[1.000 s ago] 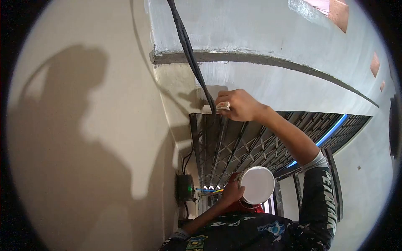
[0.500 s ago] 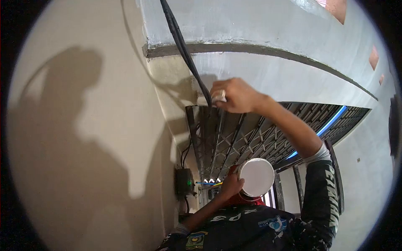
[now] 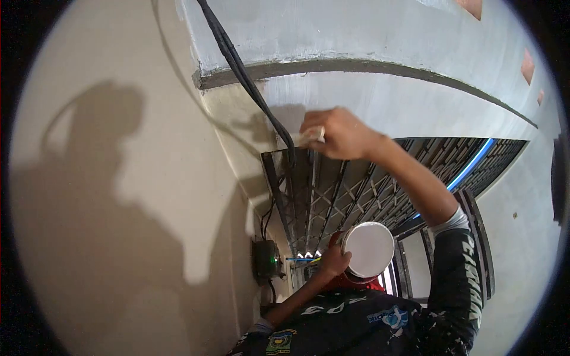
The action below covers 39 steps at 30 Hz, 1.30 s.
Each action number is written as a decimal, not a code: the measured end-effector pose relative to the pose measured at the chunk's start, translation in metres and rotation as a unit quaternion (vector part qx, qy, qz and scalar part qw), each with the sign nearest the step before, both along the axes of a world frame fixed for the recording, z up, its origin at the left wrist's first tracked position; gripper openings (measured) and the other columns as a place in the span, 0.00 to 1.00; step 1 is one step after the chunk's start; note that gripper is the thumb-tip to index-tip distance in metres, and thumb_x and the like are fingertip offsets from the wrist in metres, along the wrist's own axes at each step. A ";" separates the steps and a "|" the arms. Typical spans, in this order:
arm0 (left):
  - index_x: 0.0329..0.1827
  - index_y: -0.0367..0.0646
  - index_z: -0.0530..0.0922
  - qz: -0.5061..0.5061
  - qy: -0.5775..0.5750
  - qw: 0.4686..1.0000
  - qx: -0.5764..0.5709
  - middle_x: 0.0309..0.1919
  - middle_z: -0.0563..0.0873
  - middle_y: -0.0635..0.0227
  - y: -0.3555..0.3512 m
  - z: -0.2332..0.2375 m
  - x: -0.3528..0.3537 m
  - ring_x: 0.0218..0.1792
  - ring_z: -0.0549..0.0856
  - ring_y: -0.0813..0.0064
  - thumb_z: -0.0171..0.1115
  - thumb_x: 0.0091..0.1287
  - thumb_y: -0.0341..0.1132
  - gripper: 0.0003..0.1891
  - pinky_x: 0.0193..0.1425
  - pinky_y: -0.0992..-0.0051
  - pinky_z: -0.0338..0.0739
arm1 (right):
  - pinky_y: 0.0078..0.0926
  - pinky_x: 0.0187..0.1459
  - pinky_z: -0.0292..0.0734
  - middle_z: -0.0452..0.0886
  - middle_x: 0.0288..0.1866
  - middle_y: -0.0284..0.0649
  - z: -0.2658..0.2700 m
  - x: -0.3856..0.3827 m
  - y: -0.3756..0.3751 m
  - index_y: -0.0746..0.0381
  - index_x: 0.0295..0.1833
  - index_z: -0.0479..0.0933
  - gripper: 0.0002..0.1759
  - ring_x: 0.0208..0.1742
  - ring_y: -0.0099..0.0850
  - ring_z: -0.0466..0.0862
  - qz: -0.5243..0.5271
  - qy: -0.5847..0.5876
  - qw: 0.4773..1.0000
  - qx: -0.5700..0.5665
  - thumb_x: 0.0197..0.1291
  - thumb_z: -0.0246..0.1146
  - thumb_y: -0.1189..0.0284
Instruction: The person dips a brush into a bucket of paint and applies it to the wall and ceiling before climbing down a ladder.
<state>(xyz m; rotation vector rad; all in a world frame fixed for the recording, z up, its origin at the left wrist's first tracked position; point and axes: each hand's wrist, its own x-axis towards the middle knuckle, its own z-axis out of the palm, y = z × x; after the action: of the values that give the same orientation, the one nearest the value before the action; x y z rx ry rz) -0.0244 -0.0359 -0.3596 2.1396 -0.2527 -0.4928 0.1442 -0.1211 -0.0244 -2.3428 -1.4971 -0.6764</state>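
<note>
My right hand [image 3: 341, 135] is raised at the lower edge of the white-painted beam [image 3: 380, 110], closed round what looks like a paintbrush [image 3: 318, 134]. Only a whitish bit of it shows among the fingers; the rest is covered or blurred. Black cables [image 3: 240, 71] run down just left of this hand. Below, near my chest, my left hand [image 3: 335, 261] grips the side of a round bucket [image 3: 369, 223]. White paint [image 3: 369, 250] fills much of the bucket's opening.
A beige wall [image 3: 148, 178] with my shadow on it rises at the left. Beneath the beam stands a folding metal gate [image 3: 350, 196]. A dark box with a green light [image 3: 266, 260] is fixed low on the wall, with cables attached.
The view has shifted slightly. My right hand has moved a little to the right of the cables along the beam's lower edge. My left hand keeps hold of the bucket.
</note>
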 end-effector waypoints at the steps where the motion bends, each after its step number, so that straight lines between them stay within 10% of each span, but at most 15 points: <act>1: 0.49 0.33 0.82 0.009 -0.024 1.000 -0.016 0.42 0.86 0.39 0.000 -0.007 -0.003 0.46 0.86 0.42 0.61 0.59 0.48 0.25 0.53 0.52 0.80 | 0.46 0.39 0.78 0.81 0.39 0.44 -0.015 -0.002 0.003 0.61 0.39 0.78 0.09 0.39 0.49 0.83 -0.023 0.030 0.999 -0.018 0.58 0.67 0.67; 11: 0.58 0.33 0.77 -0.023 0.013 1.000 0.016 0.43 0.85 0.37 0.002 0.007 0.002 0.46 0.86 0.40 0.60 0.61 0.48 0.29 0.54 0.50 0.79 | 0.45 0.36 0.79 0.82 0.40 0.43 0.053 -0.015 -0.006 0.61 0.41 0.80 0.09 0.37 0.49 0.83 -0.046 -0.044 0.998 0.026 0.58 0.68 0.68; 21: 0.44 0.32 0.83 0.022 -0.052 0.998 -0.032 0.38 0.86 0.39 0.001 0.018 -0.004 0.44 0.86 0.40 0.59 0.59 0.46 0.23 0.53 0.49 0.80 | 0.39 0.34 0.80 0.83 0.42 0.41 -0.007 -0.004 -0.007 0.61 0.45 0.81 0.11 0.36 0.43 0.85 -0.095 -0.028 0.992 -0.081 0.57 0.69 0.71; 26: 0.51 0.35 0.81 0.021 -0.037 0.996 -0.074 0.45 0.85 0.39 0.003 0.020 -0.006 0.50 0.84 0.42 0.60 0.59 0.46 0.24 0.59 0.51 0.77 | 0.37 0.31 0.79 0.83 0.38 0.40 0.036 -0.014 -0.010 0.62 0.40 0.82 0.06 0.32 0.42 0.83 -0.080 -0.119 0.990 -0.011 0.57 0.68 0.73; 32: 0.55 0.35 0.80 0.009 -0.003 0.999 -0.037 0.48 0.84 0.40 0.002 0.020 -0.004 0.51 0.84 0.43 0.59 0.61 0.45 0.25 0.59 0.52 0.77 | 0.42 0.36 0.78 0.82 0.36 0.45 0.000 0.002 0.002 0.63 0.39 0.80 0.07 0.35 0.49 0.83 0.046 0.047 0.994 0.086 0.57 0.67 0.72; 39: 0.61 0.39 0.78 0.026 -0.020 0.997 -0.070 0.49 0.84 0.41 0.002 0.009 -0.005 0.52 0.83 0.43 0.58 0.62 0.46 0.27 0.60 0.52 0.77 | 0.46 0.42 0.80 0.81 0.45 0.44 -0.028 0.017 0.030 0.62 0.45 0.79 0.14 0.41 0.49 0.84 -0.006 0.032 0.999 -0.033 0.50 0.67 0.74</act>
<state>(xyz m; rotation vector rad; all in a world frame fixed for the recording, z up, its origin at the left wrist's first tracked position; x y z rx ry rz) -0.0298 -0.0339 -0.3508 2.0163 -0.2460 -0.3903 0.1614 -0.0910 -0.0529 -2.4006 -1.5007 -0.5565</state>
